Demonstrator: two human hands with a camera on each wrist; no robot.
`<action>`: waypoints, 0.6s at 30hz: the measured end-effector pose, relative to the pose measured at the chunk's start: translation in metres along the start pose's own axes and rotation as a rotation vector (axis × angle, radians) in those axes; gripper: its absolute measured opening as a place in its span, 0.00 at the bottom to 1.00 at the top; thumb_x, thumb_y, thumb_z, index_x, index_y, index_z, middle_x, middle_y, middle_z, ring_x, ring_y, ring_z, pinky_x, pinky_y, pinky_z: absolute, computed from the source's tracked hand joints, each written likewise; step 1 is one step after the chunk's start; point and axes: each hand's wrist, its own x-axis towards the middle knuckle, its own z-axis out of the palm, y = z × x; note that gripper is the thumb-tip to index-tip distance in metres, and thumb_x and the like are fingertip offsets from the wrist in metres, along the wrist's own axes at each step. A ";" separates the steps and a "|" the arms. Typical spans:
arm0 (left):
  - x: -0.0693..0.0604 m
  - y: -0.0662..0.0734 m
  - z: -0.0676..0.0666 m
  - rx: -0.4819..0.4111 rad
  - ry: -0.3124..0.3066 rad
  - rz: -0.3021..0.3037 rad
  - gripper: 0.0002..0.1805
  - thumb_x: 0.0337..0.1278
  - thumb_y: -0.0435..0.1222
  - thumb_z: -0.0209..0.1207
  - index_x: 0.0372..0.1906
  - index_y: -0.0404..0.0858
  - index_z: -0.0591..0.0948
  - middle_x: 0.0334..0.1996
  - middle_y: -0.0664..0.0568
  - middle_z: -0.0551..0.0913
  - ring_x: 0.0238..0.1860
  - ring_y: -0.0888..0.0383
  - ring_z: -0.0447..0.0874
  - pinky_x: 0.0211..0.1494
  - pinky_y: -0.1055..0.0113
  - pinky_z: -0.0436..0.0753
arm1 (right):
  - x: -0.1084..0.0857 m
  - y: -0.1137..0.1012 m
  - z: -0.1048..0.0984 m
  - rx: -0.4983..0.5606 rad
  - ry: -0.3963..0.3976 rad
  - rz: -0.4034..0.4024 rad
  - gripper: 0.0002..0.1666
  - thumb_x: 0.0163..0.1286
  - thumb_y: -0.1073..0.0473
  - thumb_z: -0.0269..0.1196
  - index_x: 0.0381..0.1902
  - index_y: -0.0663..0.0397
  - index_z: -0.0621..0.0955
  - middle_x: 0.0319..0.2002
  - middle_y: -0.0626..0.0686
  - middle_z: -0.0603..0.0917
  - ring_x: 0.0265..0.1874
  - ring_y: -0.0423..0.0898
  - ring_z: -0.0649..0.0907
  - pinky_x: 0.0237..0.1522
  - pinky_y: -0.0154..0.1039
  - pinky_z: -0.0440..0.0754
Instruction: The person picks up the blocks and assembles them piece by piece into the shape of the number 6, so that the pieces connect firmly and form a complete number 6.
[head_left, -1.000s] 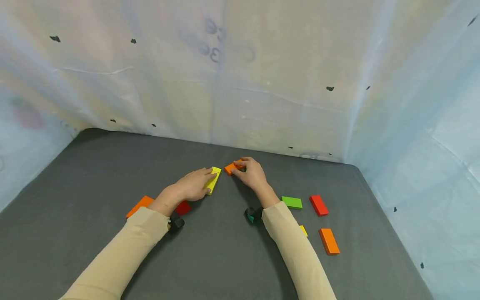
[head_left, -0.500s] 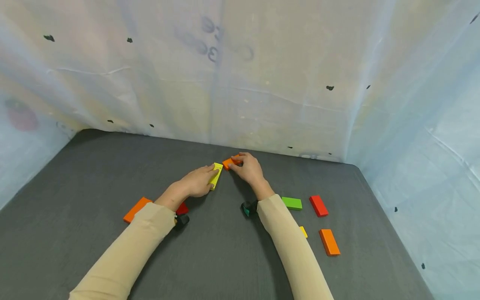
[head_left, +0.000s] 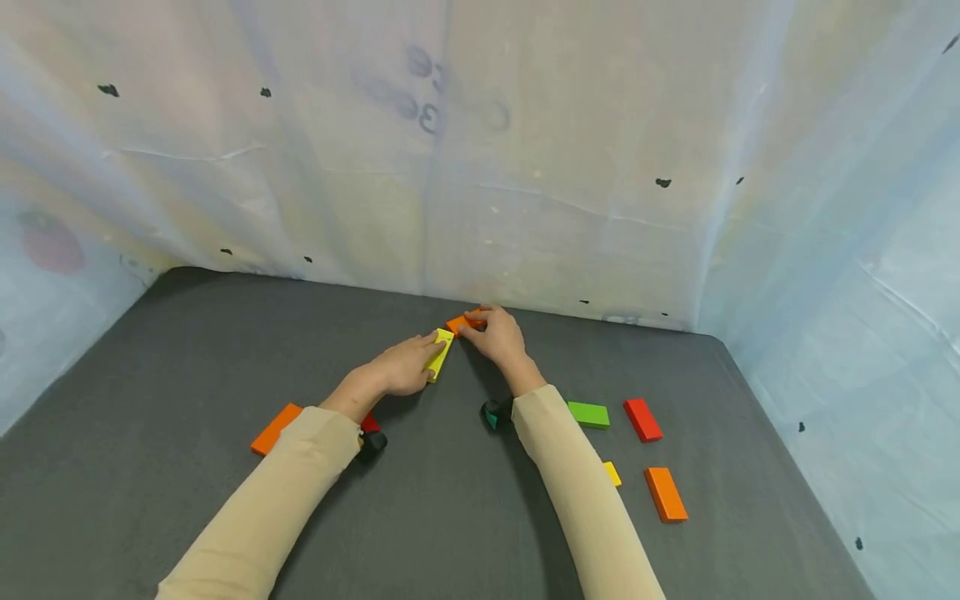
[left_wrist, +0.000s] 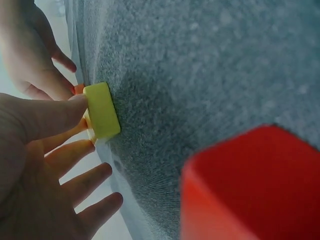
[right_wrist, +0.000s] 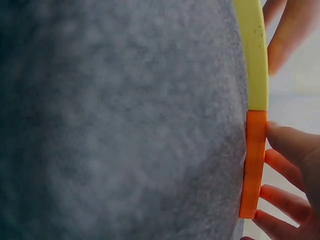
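Observation:
Thumb and fingers of my left hand pinch a yellow block that lies flat on the dark cloth. My right hand holds an orange block between thumb and fingers, just beyond the yellow block's far end. In the right wrist view the ends of the orange block and the yellow block meet. Fingers cover part of both blocks in the head view.
An orange block and a partly hidden red block lie by the left forearm. Right of the right forearm are green, red, orange and partly covered yellow blocks. A pale sheet hangs behind.
The left hand and its yellow block have shifted right and slightly away. The right hand has moved its orange block slightly away, and the gap between the two blocks has narrowed.

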 end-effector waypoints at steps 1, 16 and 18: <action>0.001 0.000 0.000 -0.001 0.002 -0.001 0.31 0.71 0.34 0.50 0.74 0.34 0.57 0.75 0.38 0.49 0.74 0.37 0.48 0.74 0.43 0.54 | 0.000 0.000 0.000 0.008 -0.001 -0.001 0.25 0.69 0.48 0.61 0.61 0.49 0.78 0.69 0.57 0.68 0.65 0.58 0.71 0.64 0.52 0.71; 0.012 0.007 -0.004 0.008 -0.032 -0.057 0.31 0.72 0.36 0.48 0.75 0.38 0.55 0.76 0.42 0.47 0.74 0.38 0.48 0.73 0.41 0.53 | -0.003 0.011 -0.012 0.010 -0.042 -0.049 0.31 0.69 0.48 0.62 0.67 0.51 0.72 0.72 0.59 0.62 0.73 0.59 0.58 0.70 0.56 0.60; 0.012 0.008 -0.004 -0.004 -0.042 -0.072 0.31 0.72 0.36 0.47 0.76 0.39 0.54 0.77 0.42 0.46 0.75 0.39 0.47 0.74 0.42 0.51 | -0.006 0.013 -0.018 0.002 -0.049 -0.062 0.32 0.68 0.48 0.62 0.67 0.51 0.71 0.72 0.59 0.62 0.74 0.58 0.57 0.71 0.56 0.59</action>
